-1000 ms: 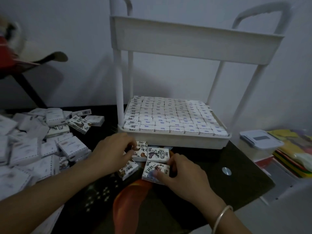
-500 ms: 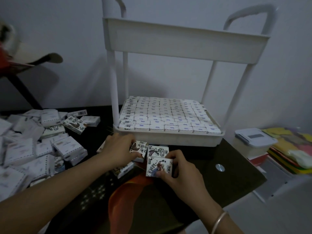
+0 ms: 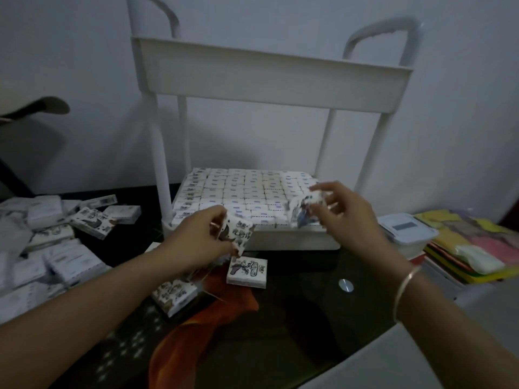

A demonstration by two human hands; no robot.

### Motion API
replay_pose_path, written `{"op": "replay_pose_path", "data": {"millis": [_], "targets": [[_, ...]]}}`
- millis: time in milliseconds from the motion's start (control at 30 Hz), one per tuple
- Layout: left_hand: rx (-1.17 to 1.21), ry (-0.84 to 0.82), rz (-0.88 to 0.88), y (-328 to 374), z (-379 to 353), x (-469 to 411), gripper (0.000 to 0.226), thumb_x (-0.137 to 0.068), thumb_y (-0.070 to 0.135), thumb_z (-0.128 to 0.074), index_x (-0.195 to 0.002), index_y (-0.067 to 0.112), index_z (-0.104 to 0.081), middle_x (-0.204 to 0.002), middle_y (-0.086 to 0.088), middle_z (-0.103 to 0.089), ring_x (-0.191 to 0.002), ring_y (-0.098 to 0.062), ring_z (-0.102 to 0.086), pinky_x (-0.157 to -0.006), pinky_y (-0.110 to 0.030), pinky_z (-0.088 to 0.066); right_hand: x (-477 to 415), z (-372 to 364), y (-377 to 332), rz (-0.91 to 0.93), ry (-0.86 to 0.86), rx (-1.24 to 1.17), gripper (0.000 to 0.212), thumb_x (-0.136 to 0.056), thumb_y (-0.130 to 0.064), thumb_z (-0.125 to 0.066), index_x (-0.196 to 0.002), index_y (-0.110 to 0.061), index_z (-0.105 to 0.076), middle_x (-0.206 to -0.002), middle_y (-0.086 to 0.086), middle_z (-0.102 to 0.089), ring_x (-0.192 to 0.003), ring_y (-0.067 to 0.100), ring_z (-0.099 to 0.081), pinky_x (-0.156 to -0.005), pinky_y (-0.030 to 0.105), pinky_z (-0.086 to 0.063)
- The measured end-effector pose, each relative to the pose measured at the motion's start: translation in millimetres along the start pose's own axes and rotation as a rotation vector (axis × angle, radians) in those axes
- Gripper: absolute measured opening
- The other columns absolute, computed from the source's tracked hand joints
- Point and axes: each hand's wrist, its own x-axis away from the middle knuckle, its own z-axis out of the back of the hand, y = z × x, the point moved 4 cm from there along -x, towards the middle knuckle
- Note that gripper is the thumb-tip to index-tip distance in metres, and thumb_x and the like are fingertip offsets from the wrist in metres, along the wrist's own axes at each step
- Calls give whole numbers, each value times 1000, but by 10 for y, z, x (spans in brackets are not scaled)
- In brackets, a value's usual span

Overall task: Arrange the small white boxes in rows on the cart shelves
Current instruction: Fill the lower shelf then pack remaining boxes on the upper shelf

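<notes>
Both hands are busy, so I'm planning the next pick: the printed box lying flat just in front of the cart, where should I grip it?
Pinch the box across its left and right thin edges, coming down from above. It lies flat, printed face up, on the table, so only the low sides give purchase, and both look free.

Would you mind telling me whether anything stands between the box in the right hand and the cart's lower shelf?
Nothing visible does. The right hand holds its box over the front right of the lower shelf; only the packed rows of boxes lie beneath it.
</notes>
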Motion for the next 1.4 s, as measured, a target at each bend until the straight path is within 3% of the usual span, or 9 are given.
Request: {"op": "replay_pose_path", "data": {"millis": [67, 167, 400, 600, 767, 1100, 1233, 1333, 1400], "targets": [[19, 52, -55, 119, -19, -167, 32, -78, 17, -77, -95, 32, -54, -94, 16, -63, -87, 1, -59, -69, -17, -46, -315, 112, -18, 4, 47, 74, 24, -90, -28, -60, -113, -35, -59, -95, -5, -66, -78, 17, -67, -75, 43, -57], [102, 123, -107, 220, -109, -468, 27, -81, 16, -73, -96, 30, -56, -93, 12, -64, -87, -4, -61, -69, -21, -49, -773, 132, -81, 89, 66, 398, 32, -92, -22, -56, -124, -25, -54, -108, 6, -68, -91, 26, -65, -80, 40, -54], [186, 272, -197, 292, -465, -1078, 27, -87, 26, -69, -109, 27, -54, -82, 7, -60, -76, -8, -61, -64, -24, -49, -1385, -98, 36, 93, -31, 1124, 38, -85, -1, -57, -122, -1, -45, -96, 12, -62, -82, 29, -60, -63, 33, -41], [352, 195, -85, 178, -624, -1374, 23, -86, 21, -70, -103, 28, -55, -89, 15, -63, -80, 3, -59, -59, -4, -40, -1653, -44, 285, -253, -234, 1003, 7, -88, -10, -61, -87, -5, -56, -83, 11, -57, -81, 27, -56, -69, 31, -45], [613, 215, -11, 29, -576, -1359, 23, -85, 19, -72, -95, 34, -59, -98, 11, -69, -85, -7, -66, -76, -25, -55, -1686, -40, 434, -311, -299, 953, 28, -81, -16, -73, -64, -8, -53, -75, 9, -61, -73, 25, -60, -61, 28, -48], [480, 159, -32, 104, -587, -1292, 43, -81, 20, -77, -121, 20, -61, -110, 3, -67, -100, -11, -62, -93, -29, -51, -1533, -285, 763, -411, -206, 791, 9, -93, -18, -51, -88, -11, -52, -105, 13, -64, -97, 30, -60, -75, 31, -47], [549, 149, -21, 117, -603, -1286, 46, -78, 14, -79, -115, 28, -55, -101, 4, -69, -95, -9, -66, -84, -29, -55, -1508, -301, 505, -153, -179, 756, 28, -99, -27, -40, -102, -5, -59, -115, 10, -61, -105, 30, -56, -91, 39, -48], [614, 145, -11, 117, -610, -1286, 47, -76, 12, -80, -113, 25, -53, -96, 5, -72, -91, -8, -68, -82, -32, -57, -1313, -385, 89, 26, -278, 264, 40, -99, -48, -40, -116, -19, -62, -112, -4, -65, -95, 12, -62, -76, 26, -46], [592, 136, -41, 141, -628, -1280, 47, -76, 13, -80, -113, 25, -53, -96, 6, -72, -89, -6, -68, -81, -31, -57, -1185, -445, -72, 132, -374, 328, 29, -93, -43, -56, -115, -24, -61, -101, -10, -63, -88, 5, -60, -73, 22, -48]]}}
